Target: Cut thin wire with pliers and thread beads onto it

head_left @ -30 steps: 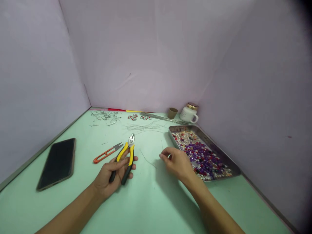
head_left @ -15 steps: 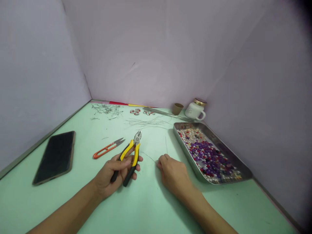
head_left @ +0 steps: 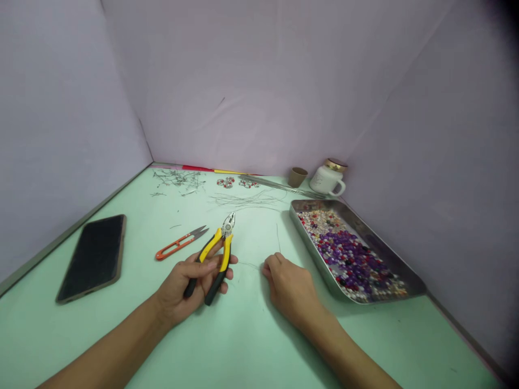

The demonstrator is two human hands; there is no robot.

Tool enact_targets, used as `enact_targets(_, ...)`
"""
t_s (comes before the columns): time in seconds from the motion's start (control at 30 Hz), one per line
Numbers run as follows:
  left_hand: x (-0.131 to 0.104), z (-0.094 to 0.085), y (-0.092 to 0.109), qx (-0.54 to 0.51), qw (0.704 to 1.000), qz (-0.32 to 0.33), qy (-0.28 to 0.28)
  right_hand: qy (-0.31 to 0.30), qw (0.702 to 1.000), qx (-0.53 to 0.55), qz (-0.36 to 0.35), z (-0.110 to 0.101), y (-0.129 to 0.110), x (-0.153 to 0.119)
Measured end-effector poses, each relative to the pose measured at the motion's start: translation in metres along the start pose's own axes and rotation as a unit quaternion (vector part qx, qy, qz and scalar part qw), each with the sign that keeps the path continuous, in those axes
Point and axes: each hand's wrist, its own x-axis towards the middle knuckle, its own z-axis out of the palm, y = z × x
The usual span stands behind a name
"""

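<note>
Clearly a beading setup, with pliers in one hand and fine wire under the other.

Largest first: the green table [head_left: 251, 346] carries a metal tray [head_left: 409, 273] of mixed beads at right centre, kept within reach, and a phone [head_left: 93, 256] at left. Centre frame, the left hand [head_left: 184, 286] has its grip closed around the dark handle ends of the yellow pliers [head_left: 219, 251], long axis running lower left to upper right, nose pointing away toward the back wall. The right hand [head_left: 290, 289] rests knuckles-up beside them, its grip curled over a thin wire [head_left: 248, 265]; whether it pinches the wire cannot be told. Orange snips [head_left: 180, 244] lie just left.
</note>
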Motion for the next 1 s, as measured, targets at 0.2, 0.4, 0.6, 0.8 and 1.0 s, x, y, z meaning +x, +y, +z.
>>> enact_targets(0.2,0.001,-0.001,0.0,-0.002,1.0,-0.002,-0.006,0.066,0.988,0.1,0.094,0.006,0.016,0.003)
enact_targets(0.4,0.002,-0.002,-0.001,-0.011,1.0,-0.001,-0.006,0.095,0.988,0.101,0.075,0.009,0.02,0.004)
enact_targets(0.6,0.001,0.0,0.0,-0.016,1.0,-0.007,0.009,0.083,0.99,0.107,0.029,0.006,0.013,-0.002)
enact_targets(0.8,0.002,0.002,0.001,-0.019,1.0,-0.009,0.016,0.149,0.97,0.183,0.063,0.014,0.018,0.002)
enact_targets(1.0,0.002,-0.002,0.001,-0.011,1.0,-0.012,0.011,0.109,0.977,0.184,0.002,0.017,0.024,0.002)
